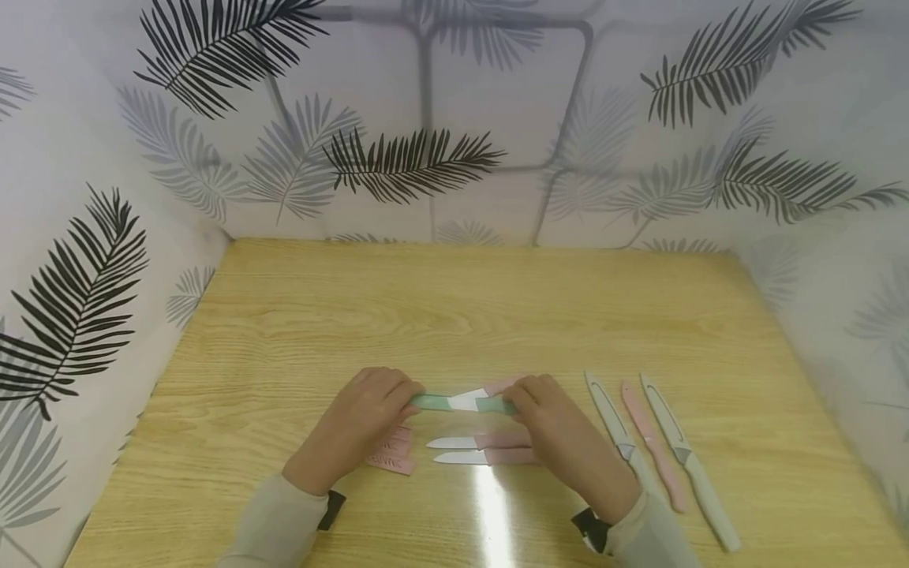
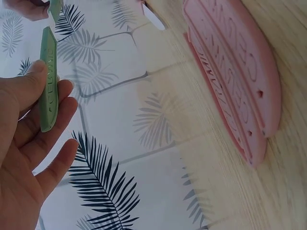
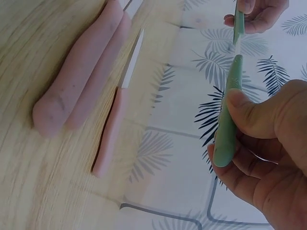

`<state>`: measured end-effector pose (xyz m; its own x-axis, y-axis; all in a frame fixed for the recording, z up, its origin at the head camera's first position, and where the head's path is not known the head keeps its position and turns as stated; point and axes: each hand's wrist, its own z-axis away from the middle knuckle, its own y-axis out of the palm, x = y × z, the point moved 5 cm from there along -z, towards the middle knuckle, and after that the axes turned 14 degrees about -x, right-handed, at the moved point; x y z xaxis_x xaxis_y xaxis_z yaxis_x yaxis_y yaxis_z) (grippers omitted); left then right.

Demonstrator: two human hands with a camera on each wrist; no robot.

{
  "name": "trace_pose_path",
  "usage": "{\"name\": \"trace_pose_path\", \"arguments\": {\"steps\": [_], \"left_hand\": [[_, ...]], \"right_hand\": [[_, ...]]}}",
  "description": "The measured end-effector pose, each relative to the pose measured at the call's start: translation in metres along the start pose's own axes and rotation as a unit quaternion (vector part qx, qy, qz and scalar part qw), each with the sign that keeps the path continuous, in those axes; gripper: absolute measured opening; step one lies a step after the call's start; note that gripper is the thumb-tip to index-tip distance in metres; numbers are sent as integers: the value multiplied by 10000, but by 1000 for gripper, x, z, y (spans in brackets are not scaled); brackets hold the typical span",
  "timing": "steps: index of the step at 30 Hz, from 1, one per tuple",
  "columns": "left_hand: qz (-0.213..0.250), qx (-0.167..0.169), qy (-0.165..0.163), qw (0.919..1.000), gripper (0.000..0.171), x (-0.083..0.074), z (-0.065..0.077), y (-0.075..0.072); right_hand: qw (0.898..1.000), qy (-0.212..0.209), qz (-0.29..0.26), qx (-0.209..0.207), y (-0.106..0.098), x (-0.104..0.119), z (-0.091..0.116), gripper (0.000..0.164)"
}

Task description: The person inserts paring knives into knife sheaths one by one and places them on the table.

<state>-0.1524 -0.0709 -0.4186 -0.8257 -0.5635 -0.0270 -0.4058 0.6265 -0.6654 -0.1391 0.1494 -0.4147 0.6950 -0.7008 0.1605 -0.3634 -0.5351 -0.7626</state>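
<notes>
Below the head frame's centre, the left hand (image 1: pixel 365 418) pinches a green sheath (image 1: pixel 432 402); the right hand (image 1: pixel 557 430) grips a green knife (image 1: pixel 495 405); its blade (image 1: pixel 464 405) sits partly in the sheath, pointing left, long axis nearly level; pink sheaths (image 1: pixel 389 463) lie lower left of centre.

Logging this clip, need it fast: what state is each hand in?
Left hand: closed, pinching the green sheath between thumb and fingers.
Right hand: closed, holding the green knife handle.
</notes>
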Motion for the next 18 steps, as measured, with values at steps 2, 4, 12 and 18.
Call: {"name": "trace_pose_path", "arguments": {"steps": [2,4,12,18], "left_hand": [[-15,-47,85,10000,27,-2,-2,1],[-15,-103,134,9999,26,-3,-4,2],[146,-62,38,9999,23,-7,-9,7],[109,-90,56,9999,20,-8,-10,8]], "right_hand": [[10000,-20,0,-33,0,1,-2,41],[10000,-5,22,-40,0,1,-3,42],[10000,-27,-39,-84,1,3,-5,41],[10000,-76,-4,-65,4,6,-7,54]]}}
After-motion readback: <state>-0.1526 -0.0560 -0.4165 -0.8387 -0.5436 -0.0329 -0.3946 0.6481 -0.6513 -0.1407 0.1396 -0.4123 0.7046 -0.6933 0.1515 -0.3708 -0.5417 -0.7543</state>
